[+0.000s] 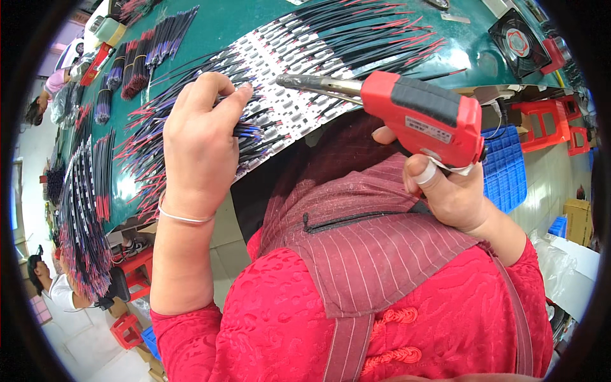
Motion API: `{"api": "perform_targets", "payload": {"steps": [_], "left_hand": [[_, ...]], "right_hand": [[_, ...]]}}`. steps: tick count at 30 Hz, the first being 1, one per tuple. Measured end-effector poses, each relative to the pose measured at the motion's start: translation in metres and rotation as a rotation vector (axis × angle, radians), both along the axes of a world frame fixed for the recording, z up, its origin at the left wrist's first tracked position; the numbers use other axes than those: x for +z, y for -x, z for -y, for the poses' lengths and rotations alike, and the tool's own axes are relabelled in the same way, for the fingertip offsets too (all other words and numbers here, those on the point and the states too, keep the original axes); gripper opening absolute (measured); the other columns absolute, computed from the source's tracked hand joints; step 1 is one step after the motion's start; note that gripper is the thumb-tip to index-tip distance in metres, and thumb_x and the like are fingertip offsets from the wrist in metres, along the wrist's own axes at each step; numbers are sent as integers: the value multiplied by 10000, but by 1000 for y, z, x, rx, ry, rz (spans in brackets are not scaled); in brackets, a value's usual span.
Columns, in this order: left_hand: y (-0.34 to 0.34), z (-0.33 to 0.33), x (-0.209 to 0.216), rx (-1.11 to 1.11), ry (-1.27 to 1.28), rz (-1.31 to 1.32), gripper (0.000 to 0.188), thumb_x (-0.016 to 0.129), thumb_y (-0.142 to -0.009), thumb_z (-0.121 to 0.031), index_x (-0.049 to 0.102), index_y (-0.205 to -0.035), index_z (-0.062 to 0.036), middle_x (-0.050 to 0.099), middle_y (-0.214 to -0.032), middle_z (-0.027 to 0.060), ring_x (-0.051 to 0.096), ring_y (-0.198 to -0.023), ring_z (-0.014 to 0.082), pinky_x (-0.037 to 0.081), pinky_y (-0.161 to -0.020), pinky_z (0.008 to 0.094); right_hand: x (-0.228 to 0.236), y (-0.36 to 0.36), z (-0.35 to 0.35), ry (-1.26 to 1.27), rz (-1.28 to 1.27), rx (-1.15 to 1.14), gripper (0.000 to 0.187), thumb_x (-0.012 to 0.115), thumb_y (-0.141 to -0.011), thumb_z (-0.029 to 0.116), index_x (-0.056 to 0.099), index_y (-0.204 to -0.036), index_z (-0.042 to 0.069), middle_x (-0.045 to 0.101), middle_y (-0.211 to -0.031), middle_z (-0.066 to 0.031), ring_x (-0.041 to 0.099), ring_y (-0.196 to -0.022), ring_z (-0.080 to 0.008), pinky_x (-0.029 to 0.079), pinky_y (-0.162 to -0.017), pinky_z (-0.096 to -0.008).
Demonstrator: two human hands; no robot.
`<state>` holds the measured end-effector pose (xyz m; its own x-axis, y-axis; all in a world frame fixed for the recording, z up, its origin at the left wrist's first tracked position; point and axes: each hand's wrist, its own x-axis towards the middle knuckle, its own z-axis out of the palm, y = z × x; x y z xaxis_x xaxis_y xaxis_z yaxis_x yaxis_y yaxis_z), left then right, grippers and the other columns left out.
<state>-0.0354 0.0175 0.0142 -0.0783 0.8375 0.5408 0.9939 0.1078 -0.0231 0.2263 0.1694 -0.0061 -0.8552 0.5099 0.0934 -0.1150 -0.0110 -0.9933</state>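
Observation:
My right hand is wrapped round the grip of a red and black soldering gun, a pale band round its thumb. The gun's long metal barrel points left, its dark tip over rows of small white parts on the table. Closed with thumb and forefinger together, my left hand is at the left side of these rows. A small bunch of wires with blue ends sticks out beside its palm. Its other fingers are hidden. Black wires with red ends fan out beyond the white parts.
The green table carries tied wire bundles at the back left. More wires hang over its left edge. A black fan stands at the far right. Below are a blue crate and red stools. Other people are at left.

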Motion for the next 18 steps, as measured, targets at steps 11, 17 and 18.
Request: {"api": "perform_targets", "payload": {"steps": [11,17,18], "left_hand": [[-9,-1,-10,35,19,15,324,670,-630,52,727,-924,-68,605,-860,52,605,-790,247,507,-670,364],[-8,-2,-13,32,24,51,322,671,-627,49,729,-920,-72,602,-858,54,607,-792,249,506,-671,366],[-8,-2,-13,36,27,45,315,672,-629,46,728,-917,-69,601,-857,55,607,-793,249,506,-669,365]], "right_hand": [[-1,2,0,-27,-15,30,409,672,-916,19,555,-1307,0,675,-1191,-127,637,-1074,-159,518,-906,-287],[0,3,1,-33,-14,52,401,673,-915,21,560,-1299,-4,673,-1195,-128,641,-1066,-161,519,-906,-288],[0,3,1,-15,-8,54,399,675,-914,23,562,-1296,-5,673,-1195,-127,643,-1061,-160,521,-903,-286]]}}
